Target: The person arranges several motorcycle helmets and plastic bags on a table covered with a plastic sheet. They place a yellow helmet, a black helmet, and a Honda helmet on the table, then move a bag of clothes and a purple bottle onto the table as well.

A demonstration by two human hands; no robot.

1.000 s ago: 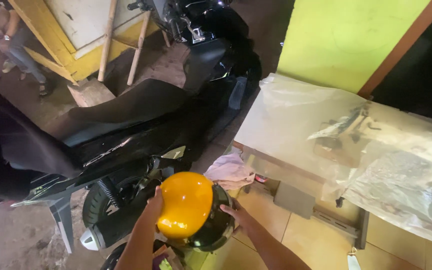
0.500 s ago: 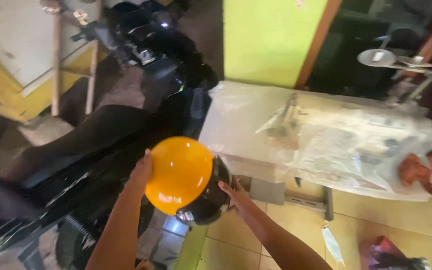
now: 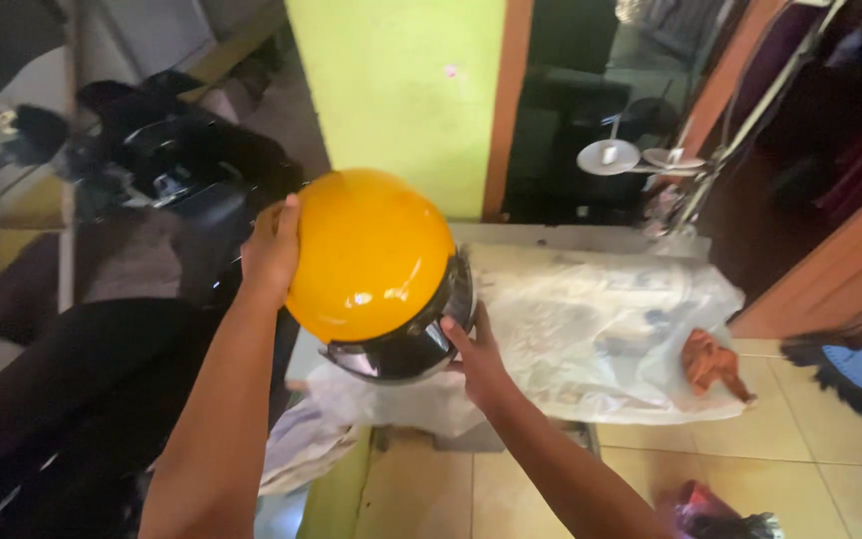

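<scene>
I hold a round yellow helmet (image 3: 369,253) with a dark visor (image 3: 413,344) up in front of me, over the near end of a plastic-covered table (image 3: 601,319). My left hand (image 3: 273,250) grips its left side. My right hand (image 3: 476,354) supports the visor edge from below on the right. The helmet hides part of the table's left end.
A black scooter (image 3: 102,349) stands at the left, its seat close under my left arm. A green wall (image 3: 401,90) and a dark doorway lie ahead. An orange rag (image 3: 710,361) lies on the table; a blue broom (image 3: 845,371) is at right, a pink bag (image 3: 700,504) on the tiled floor.
Both hands have lifted the helmet from low beside the scooter's rear wheel up and rightward to over the table. My view has swung right toward the doorway.
</scene>
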